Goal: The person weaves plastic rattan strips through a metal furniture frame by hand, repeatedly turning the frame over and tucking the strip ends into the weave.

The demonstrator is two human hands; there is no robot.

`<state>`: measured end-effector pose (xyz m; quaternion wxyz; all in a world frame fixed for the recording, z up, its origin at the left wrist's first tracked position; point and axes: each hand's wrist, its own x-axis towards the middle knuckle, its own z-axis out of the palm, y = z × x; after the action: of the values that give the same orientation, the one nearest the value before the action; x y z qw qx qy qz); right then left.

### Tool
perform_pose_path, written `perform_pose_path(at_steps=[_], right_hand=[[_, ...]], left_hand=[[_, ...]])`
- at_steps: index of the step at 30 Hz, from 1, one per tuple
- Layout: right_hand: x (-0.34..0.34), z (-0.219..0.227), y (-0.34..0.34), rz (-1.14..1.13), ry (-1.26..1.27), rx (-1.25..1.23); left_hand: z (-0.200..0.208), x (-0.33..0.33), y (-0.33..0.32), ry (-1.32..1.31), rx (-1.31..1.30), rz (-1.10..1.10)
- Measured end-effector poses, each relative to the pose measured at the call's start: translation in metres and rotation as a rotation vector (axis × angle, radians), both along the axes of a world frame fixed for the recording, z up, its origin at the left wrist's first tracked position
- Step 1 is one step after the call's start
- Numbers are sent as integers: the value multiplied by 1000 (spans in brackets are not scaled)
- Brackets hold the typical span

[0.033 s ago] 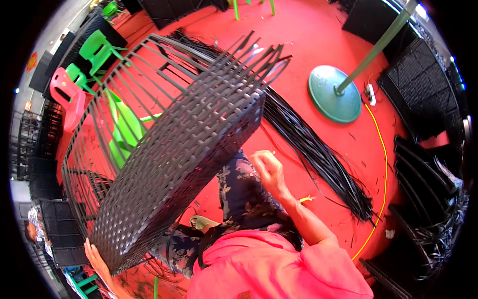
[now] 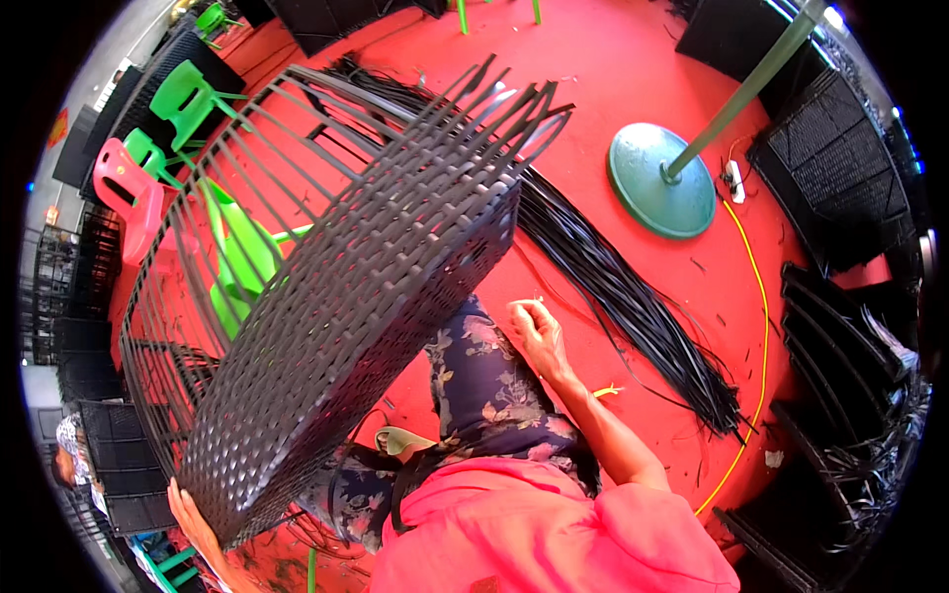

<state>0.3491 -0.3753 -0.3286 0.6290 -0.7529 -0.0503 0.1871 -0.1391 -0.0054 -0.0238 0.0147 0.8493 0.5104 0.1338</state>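
A dark brown woven wicker frame (image 2: 336, 287) leans diagonally across my lap, with bare ribs on its far left side and loose strip ends (image 2: 529, 119) sticking out at its upper right. My left hand (image 2: 195, 516) holds its lower left corner, fingers straight along the edge and thumb hidden. Above my right knee, apart from the wicker, my right hand (image 2: 539, 331) is closed with fingers curled. A tiny pale bit shows at its fingertips, too small to name. A long bundle of black flat strips (image 2: 633, 306) lies on the red floor beyond it.
A green round stand base (image 2: 660, 183) with a pole stands at the far right. A yellow cable (image 2: 761, 296) runs along the floor to a white power strip (image 2: 734, 182). Black woven panels (image 2: 835, 178) line the right. Green chairs (image 2: 188, 104) and a pink chair (image 2: 129, 188) stand left.
My right hand has turned a little and shifted slightly to the right, its fingers curled toward the tip. The wicker frame and my left hand stay nearly in place.
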Motion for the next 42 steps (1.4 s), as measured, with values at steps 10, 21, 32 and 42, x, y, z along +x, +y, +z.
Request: perform_pose_path(at_steps=[10, 21, 32, 42], right_hand=[[49, -159, -70, 315, -130, -1021], [27, -152, -55, 295, -206, -591], [-7, 48, -77, 248, 272, -3], [-26, 222, -49, 437, -735, -284]], left_hand=[[6, -14, 1, 63, -39, 99], [12, -21, -12, 93, 230, 244], [0, 296, -177, -265, -96, -984], [-123, 413, -244, -263, -420, -1358]])
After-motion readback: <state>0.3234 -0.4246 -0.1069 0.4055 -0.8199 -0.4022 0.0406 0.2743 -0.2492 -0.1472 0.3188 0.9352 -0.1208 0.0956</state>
